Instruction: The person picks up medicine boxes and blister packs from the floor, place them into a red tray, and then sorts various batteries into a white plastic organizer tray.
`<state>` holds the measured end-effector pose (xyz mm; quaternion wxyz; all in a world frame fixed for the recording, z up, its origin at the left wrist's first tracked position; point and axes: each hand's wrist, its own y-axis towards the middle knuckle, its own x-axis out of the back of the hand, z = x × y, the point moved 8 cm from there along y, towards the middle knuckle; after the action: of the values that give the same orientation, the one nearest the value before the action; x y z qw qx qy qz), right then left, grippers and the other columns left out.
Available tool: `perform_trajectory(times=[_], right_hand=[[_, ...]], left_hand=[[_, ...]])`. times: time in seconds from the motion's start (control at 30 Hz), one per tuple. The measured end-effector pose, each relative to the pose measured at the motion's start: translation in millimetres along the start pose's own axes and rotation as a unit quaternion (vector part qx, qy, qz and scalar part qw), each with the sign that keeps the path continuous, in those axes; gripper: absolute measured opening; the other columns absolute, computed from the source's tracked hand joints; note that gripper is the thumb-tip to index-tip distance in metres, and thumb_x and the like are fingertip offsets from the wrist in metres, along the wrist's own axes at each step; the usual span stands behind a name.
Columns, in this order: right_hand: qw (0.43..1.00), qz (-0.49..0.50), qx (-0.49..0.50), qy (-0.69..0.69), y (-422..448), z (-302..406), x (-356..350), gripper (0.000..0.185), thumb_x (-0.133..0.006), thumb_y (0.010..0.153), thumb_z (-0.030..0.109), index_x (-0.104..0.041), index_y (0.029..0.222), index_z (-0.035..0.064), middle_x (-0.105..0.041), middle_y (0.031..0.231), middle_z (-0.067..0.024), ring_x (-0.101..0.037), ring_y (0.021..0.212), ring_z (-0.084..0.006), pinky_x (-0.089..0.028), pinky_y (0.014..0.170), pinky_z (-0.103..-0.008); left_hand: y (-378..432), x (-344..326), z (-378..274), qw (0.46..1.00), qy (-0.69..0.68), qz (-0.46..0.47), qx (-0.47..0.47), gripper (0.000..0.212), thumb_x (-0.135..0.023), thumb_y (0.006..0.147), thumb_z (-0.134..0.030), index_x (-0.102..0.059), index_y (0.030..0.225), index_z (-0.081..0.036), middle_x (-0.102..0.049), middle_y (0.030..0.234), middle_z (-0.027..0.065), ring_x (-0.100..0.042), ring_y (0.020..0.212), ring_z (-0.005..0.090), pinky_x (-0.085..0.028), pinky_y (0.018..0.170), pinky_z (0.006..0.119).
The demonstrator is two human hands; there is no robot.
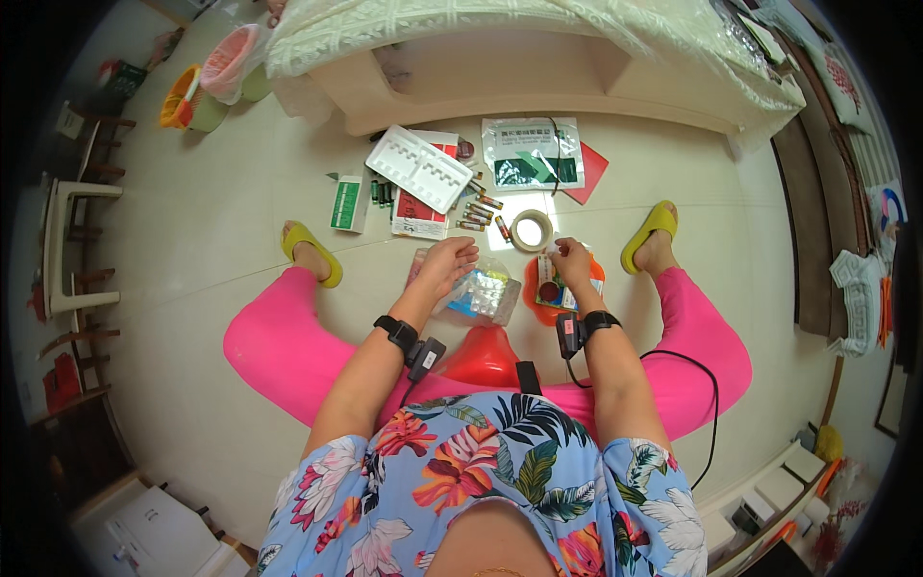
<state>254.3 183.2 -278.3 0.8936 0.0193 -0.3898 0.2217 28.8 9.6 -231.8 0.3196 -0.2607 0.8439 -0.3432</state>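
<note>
My left hand [448, 264] is over a clear plastic bag [461, 297], fingers slightly bent and nothing visible in them. The bag holds blister packs [489, 288] and something blue. With its fingertips, my right hand [573, 264] pinches a small white piece [554, 247], too small to identify. Below that hand lies an orange tray [532, 288] with small packets and a dark red round item [549, 291]. A roll of tape [532, 231] rests on the floor between and beyond my hands. Several small brown vials [479, 210] lie left of the roll.
A white plastic insert tray [420, 169] lies across red-and-white boxes [420, 216]. Beside them stands a green-and-white box [348, 205]. A printed plastic pouch [533, 155] overlaps a red sheet [593, 173]. Ahead is a cloth-covered table [505, 79]; a red stool [482, 357] is between my legs.
</note>
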Motion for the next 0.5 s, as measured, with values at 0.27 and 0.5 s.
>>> perform_trajectory(times=[0.27,0.5], right_hand=[[0.893,0.121,-0.178,0.396,28,90,-13,0.028,-0.069,0.081,0.02,-0.061,0.104,0.0069,-0.063,0.086,-0.0005,-0.06,0.077,-0.0106,-0.047,0.066,-0.0247],[0.861,0.204,-0.152,0.44,28,169,-24,0.028,-0.068,0.081,0.021,-0.059,0.104,0.0065,-0.06,0.077,0.0028,-0.057,0.069,-0.0072,-0.044,0.068,-0.0257]], left_hand=[[-65,0,-68,0.996,-0.01,0.029,-0.08,0.017,-0.054,0.09,-0.019,-0.06,0.1,-0.006,-0.063,0.089,0.0042,-0.06,0.083,0.0152,-0.049,0.075,0.029],[-131,10,-115,0.992,0.031,0.042,-0.119,0.015,-0.053,0.092,-0.019,-0.06,0.099,-0.007,-0.063,0.09,0.0038,-0.06,0.085,0.0137,-0.049,0.077,0.03]])
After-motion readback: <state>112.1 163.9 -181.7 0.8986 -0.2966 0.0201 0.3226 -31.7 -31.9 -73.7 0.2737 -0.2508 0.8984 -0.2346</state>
